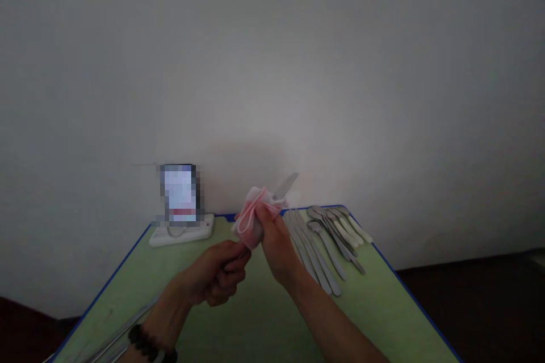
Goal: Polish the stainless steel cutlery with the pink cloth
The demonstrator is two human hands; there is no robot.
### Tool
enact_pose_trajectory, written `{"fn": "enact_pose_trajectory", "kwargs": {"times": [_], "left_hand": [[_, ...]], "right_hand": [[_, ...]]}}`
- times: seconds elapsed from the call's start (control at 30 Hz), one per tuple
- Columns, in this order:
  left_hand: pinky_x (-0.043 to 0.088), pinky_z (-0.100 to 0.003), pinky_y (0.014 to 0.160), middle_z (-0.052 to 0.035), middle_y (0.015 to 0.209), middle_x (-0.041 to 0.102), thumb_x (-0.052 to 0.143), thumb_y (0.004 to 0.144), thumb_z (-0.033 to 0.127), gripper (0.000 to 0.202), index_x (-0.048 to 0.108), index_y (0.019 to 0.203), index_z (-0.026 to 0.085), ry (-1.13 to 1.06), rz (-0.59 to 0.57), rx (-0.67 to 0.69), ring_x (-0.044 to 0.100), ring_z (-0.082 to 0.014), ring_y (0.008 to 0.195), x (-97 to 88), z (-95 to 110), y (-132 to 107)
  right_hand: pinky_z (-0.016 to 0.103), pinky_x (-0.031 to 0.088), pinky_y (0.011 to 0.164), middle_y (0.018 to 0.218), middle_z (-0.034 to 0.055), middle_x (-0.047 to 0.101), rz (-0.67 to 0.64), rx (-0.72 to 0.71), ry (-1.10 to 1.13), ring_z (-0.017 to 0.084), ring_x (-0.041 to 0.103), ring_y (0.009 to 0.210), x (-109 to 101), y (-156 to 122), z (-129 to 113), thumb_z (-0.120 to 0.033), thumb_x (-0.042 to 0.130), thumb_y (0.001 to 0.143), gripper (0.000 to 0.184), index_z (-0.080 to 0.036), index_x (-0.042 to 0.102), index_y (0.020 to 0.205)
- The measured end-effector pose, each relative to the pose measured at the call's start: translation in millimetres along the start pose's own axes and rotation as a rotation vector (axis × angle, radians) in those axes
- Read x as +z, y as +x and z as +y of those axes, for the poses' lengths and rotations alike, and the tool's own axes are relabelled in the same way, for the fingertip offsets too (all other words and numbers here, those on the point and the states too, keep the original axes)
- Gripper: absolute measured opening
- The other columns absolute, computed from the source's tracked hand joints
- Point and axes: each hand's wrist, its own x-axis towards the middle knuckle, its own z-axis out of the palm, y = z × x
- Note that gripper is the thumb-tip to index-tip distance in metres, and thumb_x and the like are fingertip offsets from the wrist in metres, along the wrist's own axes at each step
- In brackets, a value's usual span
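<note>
Pinching the near end of a knife (288,184) in the closed grip of the left hand (219,277), at the centre of the scene, raised above the table (255,329). Clasping a soft pink-and-white cloth (249,226) around the knife with the right hand (272,241), with the thumb over its bunched, rounded folds and the flat grey blade poking out toward the far right. Wearing dark round beads (145,341) on the left wrist. Having, on the smooth green tabletop to the right, slim metal knives (320,265) side by side, then overlapping spoons (334,255) with rounded bowls, some with cream handles. Having long, thin metal rods (123,328) at the near left, partly behind the forearm. Facing, at the far left, a blurred upright phone (181,193) on a rounded white slab (183,233), before a plain matt wall (272,57).
</note>
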Motion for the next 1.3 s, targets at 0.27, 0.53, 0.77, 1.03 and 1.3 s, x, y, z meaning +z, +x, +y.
{"fn": "enact_pose_trajectory", "kwargs": {"times": [0.27, 0.53, 0.77, 1.03, 1.3], "left_hand": [[0.028, -0.019, 0.04, 0.0061, 0.063, 0.044, 0.046, 0.083, 0.056, 0.035, 0.043, 0.086, 0.022, 0.654, 0.262, 0.193, 0.037, -0.008, 0.045, 24.4, 14, -6], [0.032, -0.031, 0.055, -0.0115, 0.074, 0.065, 0.022, 0.096, 0.039, 0.034, 0.049, 0.098, 0.017, 1.459, 0.568, 0.233, 0.062, -0.0258, 0.065, 41.9, 17, 0], [0.038, -0.03, 0.052, -0.0128, 0.077, 0.07, 0.02, 0.096, 0.027, 0.033, 0.047, 0.112, 0.016, 1.692, 0.664, 0.112, 0.067, -0.026, 0.064, 47.8, 23, -6], [0.031, -0.027, 0.045, -0.0061, 0.066, 0.067, 0.021, 0.097, 0.031, 0.032, 0.05, 0.096, 0.019, 1.767, 0.587, 0.137, 0.064, -0.024, 0.056, 59.0, 30, -22], [0.025, -0.027, 0.049, -0.0032, 0.065, 0.065, 0.023, 0.097, 0.034, 0.034, 0.052, 0.088, 0.02, 1.688, 0.594, 0.138, 0.062, -0.02, 0.057, 54.6, 41, -44]], "right_hand": [[0.024, 0.041, 0.052, 0.054, -0.0046, 0.045, 0.291, -0.115, 0.148, 0.01, 0.041, 0.047, -24, 21, -14, -0.058, 0.046, 0.08, 0.041, -0.02, 0.047, 0.065], [0.024, 0.041, 0.055, 0.06, -0.0032, 0.047, 0.44, -0.123, 0.109, 0.011, 0.044, 0.052, -15, 17, -7, -0.056, 0.045, 0.082, 0.037, -0.021, 0.047, 0.07], [0.024, 0.042, 0.059, 0.063, -0.0028, 0.051, 0.224, -0.027, 0.138, 0.011, 0.047, 0.058, 6, 7, 8, -0.059, 0.051, 0.078, 0.041, -0.019, 0.05, 0.07], [0.018, 0.039, 0.048, 0.06, -0.0081, 0.049, 0.375, -0.119, 0.462, 0.007, 0.047, 0.051, -38, 32, -32, -0.044, 0.066, 0.073, 0.031, -0.019, 0.047, 0.071], [0.017, 0.038, 0.046, 0.058, -0.0091, 0.046, 0.455, -0.275, 0.57, 0.005, 0.046, 0.05, -40, 29, -46, -0.04, 0.065, 0.075, 0.028, -0.019, 0.046, 0.071]]}}
